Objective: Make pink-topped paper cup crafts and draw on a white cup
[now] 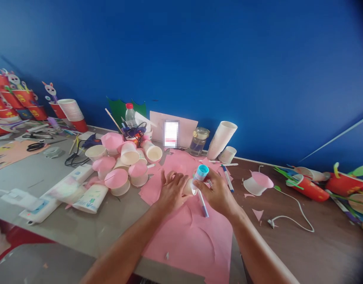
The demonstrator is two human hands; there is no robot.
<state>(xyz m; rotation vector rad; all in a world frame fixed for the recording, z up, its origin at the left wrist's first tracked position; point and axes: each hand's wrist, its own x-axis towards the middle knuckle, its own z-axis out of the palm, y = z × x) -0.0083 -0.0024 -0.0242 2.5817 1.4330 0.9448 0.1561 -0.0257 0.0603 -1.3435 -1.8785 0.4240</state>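
Cups [117, 182] crowd pink paper [184, 240], with left hand [172, 189] gripping a pale cup [188, 187] and right hand [219, 193] a turquoise-ended tube [201, 173].

The tabletop [110, 225] is grey on the left and brown on the right. Overlapping pink paper sheets [181, 244] cover its middle. To their left lie a white power strip [55, 193] and a group of paper cups, several topped with pink; the nearest pink-topped cup [120, 187] stands upright. Farther left, black-handled scissors [35, 146] lie beside peach-coloured paper [14, 153]. On the far side stand a glass jar [199, 142] and, just right of it, a leaning stack of white cups [222, 140]. Rightward, a pink-covered cup [254, 186], a pink scrap [257, 214] and a curled white cable [301, 209] rest on the brown part.
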